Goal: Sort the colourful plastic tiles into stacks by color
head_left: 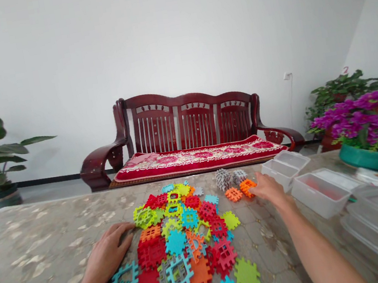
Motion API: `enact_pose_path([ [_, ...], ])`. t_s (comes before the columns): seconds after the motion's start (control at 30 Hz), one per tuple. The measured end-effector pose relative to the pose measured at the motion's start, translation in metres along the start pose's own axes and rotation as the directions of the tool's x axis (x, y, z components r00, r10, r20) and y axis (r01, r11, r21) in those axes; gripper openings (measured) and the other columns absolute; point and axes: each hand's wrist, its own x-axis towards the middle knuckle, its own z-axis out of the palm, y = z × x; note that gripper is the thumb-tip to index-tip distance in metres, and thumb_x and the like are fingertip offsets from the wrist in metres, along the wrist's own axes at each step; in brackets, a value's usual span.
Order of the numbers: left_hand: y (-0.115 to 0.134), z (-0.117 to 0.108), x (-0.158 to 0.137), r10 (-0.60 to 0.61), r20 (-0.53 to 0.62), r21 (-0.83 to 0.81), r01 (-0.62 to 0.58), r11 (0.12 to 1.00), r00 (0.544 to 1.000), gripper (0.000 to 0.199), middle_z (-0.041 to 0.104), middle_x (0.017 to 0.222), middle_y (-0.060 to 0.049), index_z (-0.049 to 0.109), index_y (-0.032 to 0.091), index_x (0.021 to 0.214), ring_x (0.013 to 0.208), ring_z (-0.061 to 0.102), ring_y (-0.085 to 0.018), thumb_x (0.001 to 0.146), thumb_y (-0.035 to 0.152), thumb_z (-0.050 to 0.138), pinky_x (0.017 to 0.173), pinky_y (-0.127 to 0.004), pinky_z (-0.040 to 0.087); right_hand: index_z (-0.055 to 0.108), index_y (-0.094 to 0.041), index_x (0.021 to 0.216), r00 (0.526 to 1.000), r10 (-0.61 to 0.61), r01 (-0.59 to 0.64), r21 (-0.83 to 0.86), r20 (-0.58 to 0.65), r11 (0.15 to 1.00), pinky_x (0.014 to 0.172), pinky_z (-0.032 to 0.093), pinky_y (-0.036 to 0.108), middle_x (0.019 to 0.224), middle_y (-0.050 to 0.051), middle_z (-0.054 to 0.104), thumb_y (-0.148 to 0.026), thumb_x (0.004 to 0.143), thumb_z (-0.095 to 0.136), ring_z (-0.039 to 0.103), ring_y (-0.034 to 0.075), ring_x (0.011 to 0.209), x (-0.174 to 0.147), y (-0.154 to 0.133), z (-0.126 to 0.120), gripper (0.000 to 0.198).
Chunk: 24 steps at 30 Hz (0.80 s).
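A mixed heap (176, 242) of toothed red, blue, green, grey and orange pieces is spread over the surface (48, 252). The left hand (109, 249) is rested to the left of the heap, its fingers extended and loosely parted, nothing seen gripped. To the right of the heap's far end, an orange stack (247, 188) is touched by the right hand (268, 188); whether it is pinched between the fingers cannot be told. Between that stack and the heap, another orange piece (233, 195) is laid. Two grey stacks (223, 180) are placed just behind. Farther right of the heap, translucent containers (325, 205) are ranged; beyond it, a wooden sofa (185, 99) is seen.
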Motion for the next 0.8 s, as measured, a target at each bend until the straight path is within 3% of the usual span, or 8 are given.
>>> enact_pose_path([
  [0.13,0.000,0.001,0.000,0.003,0.000,0.011,-0.003,1.000,1.000,0.040,0.071,0.121,-0.004,0.072,0.029,0.111,0.112,0.065,-0.025,0.086,0.043,0.044,0.102,-0.037,0.048,0.034,-0.017,0.148,1.000,0.027,-0.026,0.038,-0.012,0.999,0.089,0.048,0.044,0.134,0.021,0.057,-0.047,0.070,0.069,0.055,0.038,0.122,-0.009,0.002,0.010,0.091],
  [0.27,0.000,0.000,0.000,-0.001,0.011,0.019,0.001,1.000,1.000,0.041,0.070,0.121,-0.005,0.072,0.028,0.112,0.113,0.065,-0.025,0.087,0.043,0.043,0.101,-0.037,0.048,0.024,-0.016,0.152,0.999,0.032,-0.033,0.077,0.012,0.996,0.088,0.048,0.043,0.130,0.021,0.061,-0.046,0.072,0.068,0.059,0.037,0.118,-0.012,0.002,0.022,0.096],
  [0.5,0.002,-0.002,-0.001,0.010,0.005,0.010,-0.011,1.000,1.000,0.041,0.070,0.121,-0.004,0.072,0.028,0.112,0.112,0.065,-0.025,0.088,0.044,0.042,0.100,-0.036,0.048,0.028,-0.009,0.149,0.999,0.038,-0.036,0.075,-0.033,0.997,0.087,0.048,0.041,0.120,0.023,0.065,-0.033,0.080,0.060,0.062,0.036,0.113,-0.011,-0.002,0.035,0.080],
  [0.67,0.005,-0.003,-0.001,0.005,-0.004,0.011,-0.005,1.000,1.000,0.040,0.070,0.120,-0.004,0.072,0.028,0.111,0.113,0.064,-0.025,0.087,0.043,0.044,0.101,-0.035,0.047,0.035,-0.010,0.144,0.997,0.025,-0.020,0.084,-0.069,0.996,0.087,0.047,0.039,0.117,0.020,0.066,-0.038,0.077,0.064,0.063,0.034,0.110,-0.015,0.001,0.036,0.078],
  [0.8,0.010,-0.005,-0.003,-0.014,0.007,0.023,0.014,1.000,1.000,0.039,0.070,0.121,-0.003,0.072,0.028,0.111,0.113,0.064,-0.023,0.087,0.039,0.043,0.101,-0.034,0.047,0.045,-0.010,0.139,0.967,-0.007,0.038,0.115,-0.254,0.993,0.089,0.047,0.040,0.118,0.020,0.065,-0.026,0.075,0.060,0.061,0.033,0.110,-0.024,0.001,0.026,0.068],
])
